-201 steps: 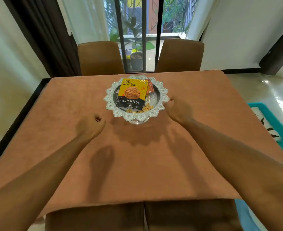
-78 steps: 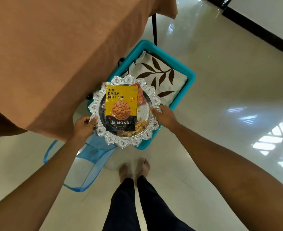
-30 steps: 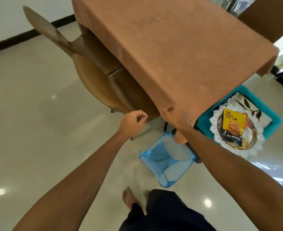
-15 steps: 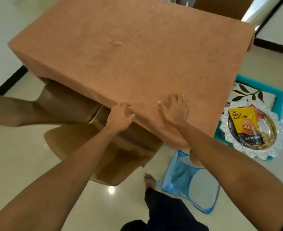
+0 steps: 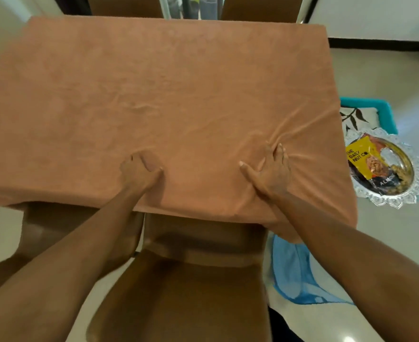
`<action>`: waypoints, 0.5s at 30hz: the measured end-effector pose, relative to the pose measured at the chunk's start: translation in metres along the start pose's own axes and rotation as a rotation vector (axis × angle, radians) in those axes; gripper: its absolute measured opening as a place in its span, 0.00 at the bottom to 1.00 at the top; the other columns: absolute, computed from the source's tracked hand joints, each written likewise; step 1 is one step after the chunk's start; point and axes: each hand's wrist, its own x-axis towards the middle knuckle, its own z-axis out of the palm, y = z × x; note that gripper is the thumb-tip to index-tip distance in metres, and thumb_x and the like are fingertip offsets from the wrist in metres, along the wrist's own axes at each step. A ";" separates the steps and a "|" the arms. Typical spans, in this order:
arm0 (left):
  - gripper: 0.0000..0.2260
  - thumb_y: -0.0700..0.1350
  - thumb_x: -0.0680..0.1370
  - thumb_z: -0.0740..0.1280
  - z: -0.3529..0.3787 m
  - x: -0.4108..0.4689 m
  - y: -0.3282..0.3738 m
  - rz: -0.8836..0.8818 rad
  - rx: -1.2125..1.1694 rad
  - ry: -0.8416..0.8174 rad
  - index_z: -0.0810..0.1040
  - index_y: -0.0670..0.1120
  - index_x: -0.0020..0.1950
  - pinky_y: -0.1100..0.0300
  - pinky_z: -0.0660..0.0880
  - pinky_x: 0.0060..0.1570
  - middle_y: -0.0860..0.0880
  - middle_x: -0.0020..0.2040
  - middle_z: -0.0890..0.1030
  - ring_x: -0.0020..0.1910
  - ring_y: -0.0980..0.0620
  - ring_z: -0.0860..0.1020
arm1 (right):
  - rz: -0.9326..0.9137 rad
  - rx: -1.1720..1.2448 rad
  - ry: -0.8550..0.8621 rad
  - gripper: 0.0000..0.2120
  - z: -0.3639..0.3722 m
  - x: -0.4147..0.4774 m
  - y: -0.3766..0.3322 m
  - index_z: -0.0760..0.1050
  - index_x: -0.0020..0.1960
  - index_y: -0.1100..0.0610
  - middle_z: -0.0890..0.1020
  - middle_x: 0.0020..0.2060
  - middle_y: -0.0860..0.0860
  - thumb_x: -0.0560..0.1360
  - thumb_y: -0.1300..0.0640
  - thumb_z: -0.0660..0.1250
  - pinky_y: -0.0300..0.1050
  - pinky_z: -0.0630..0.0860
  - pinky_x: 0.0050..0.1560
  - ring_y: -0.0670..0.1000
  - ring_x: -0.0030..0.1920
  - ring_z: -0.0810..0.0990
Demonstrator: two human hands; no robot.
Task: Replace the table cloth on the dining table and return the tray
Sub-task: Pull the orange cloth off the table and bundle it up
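Note:
A brown table cloth point(image 5: 159, 90) covers the dining table. My left hand point(image 5: 138, 172) grips a bunch of the cloth near the front edge, fingers curled into the fabric. My right hand point(image 5: 268, 169) pinches the cloth further right, and folds radiate from its fingers toward the right edge. The silver tray point(image 5: 398, 198) with a scalloped rim sits off the table at the right, on top of a teal basket point(image 5: 383, 112). It holds a yellow almond packet point(image 5: 361, 161) and other snacks.
A folded leaf-print cloth point(image 5: 356, 117) lies in the teal basket under the tray. A blue mesh hamper point(image 5: 294, 272) stands on the floor at the table's front right corner. Brown chairs point(image 5: 178, 280) are tucked in front of me, and two more stand at the far side.
The tray has gone from the table to the teal basket on the floor. Both hands have since moved onto the cloth near the front edge and gathered it into folds.

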 end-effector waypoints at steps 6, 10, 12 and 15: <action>0.20 0.50 0.73 0.73 0.006 0.029 -0.021 0.175 -0.244 0.072 0.78 0.43 0.62 0.51 0.70 0.60 0.42 0.59 0.78 0.59 0.40 0.75 | 0.035 0.046 -0.090 0.49 0.032 -0.010 -0.085 0.45 0.83 0.47 0.49 0.82 0.54 0.72 0.24 0.57 0.57 0.50 0.80 0.57 0.81 0.47; 0.09 0.38 0.76 0.66 0.006 0.018 -0.007 0.229 -0.368 0.064 0.80 0.44 0.54 0.67 0.60 0.43 0.48 0.53 0.78 0.47 0.52 0.73 | 0.055 0.181 -0.103 0.49 0.046 -0.005 -0.131 0.50 0.82 0.47 0.60 0.80 0.54 0.70 0.26 0.62 0.56 0.60 0.78 0.57 0.79 0.59; 0.08 0.36 0.75 0.65 0.004 0.020 -0.009 0.233 -0.444 0.050 0.77 0.49 0.47 0.67 0.60 0.39 0.52 0.46 0.75 0.43 0.55 0.71 | 0.075 0.310 -0.149 0.47 0.057 -0.009 -0.158 0.52 0.82 0.48 0.63 0.79 0.51 0.72 0.30 0.66 0.53 0.62 0.77 0.54 0.77 0.63; 0.06 0.39 0.76 0.68 0.006 0.019 -0.016 0.214 -0.603 -0.009 0.78 0.51 0.48 0.69 0.65 0.41 0.54 0.45 0.79 0.44 0.56 0.76 | 0.034 0.489 -0.311 0.41 0.071 -0.020 -0.203 0.52 0.82 0.48 0.65 0.78 0.49 0.77 0.44 0.69 0.45 0.62 0.75 0.49 0.76 0.65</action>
